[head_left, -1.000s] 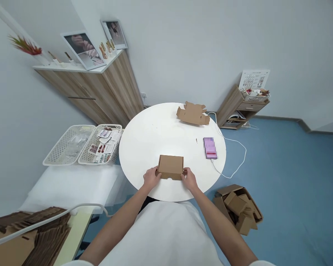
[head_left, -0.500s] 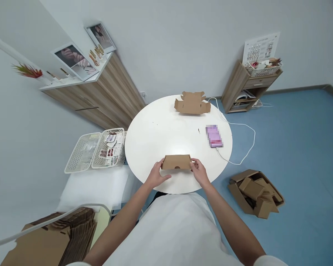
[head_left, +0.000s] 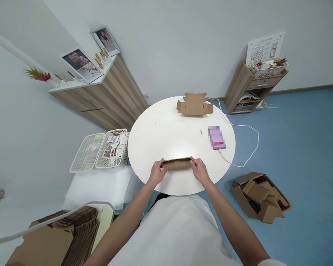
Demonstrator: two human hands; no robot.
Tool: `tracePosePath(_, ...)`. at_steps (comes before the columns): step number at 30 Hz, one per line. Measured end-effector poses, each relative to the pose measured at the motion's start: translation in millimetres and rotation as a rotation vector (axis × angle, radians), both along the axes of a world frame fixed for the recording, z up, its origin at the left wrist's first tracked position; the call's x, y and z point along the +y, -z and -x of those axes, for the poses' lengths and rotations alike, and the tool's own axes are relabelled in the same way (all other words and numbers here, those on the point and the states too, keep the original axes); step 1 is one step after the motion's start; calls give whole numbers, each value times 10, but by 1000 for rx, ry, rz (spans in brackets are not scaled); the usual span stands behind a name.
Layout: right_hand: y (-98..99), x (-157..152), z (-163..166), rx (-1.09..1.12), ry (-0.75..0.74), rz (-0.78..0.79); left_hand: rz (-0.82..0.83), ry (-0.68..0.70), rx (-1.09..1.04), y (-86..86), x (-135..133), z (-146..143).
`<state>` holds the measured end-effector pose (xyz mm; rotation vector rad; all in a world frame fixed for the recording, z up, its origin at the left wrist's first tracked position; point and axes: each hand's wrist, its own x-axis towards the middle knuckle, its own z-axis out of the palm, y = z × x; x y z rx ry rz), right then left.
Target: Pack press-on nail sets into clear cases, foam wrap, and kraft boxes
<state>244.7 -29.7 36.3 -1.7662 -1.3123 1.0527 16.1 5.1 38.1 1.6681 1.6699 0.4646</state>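
A small brown cardboard box [head_left: 178, 164] is held between my two hands above the near edge of the white table [head_left: 166, 136]. Its long side facing me shows, and a dark gap runs along its top. My left hand [head_left: 157, 172] grips the left end, thumb on the near side. At the right end, my right hand [head_left: 199, 169] pinches the upper corner. Farther back on the table rests an unfolded cardboard box blank [head_left: 195, 104] with its flaps partly raised.
A phone [head_left: 217, 138] with a white cable lies on the table's right side. On the floor at right stands a carton [head_left: 242, 197] of folded boxes. White baskets [head_left: 112, 149] sit at left, and a stack of flat cardboard [head_left: 80, 236] is at lower left.
The box has tilted, so its flat top face has given way to an edge with a dark gap. My left thumb has moved onto the box. The whole view has shifted slightly.
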Motion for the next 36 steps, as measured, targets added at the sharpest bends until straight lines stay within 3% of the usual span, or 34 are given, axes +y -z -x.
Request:
tracePosePath(10, -74, 163, -172, 95, -88, 25, 25, 13, -187, -27, 101, 92)
tracePosePath(20, -98, 233, -176, 108, -104, 85, -51, 53, -140, -47, 114, 85)
tracePosePath(28, -122, 226, -191, 106, -133, 108, -2, 99, -166, -115, 96, 113)
tracePosePath(36, -156, 305, -203, 62, -185, 76, -62, 154, -41, -147, 150, 128)
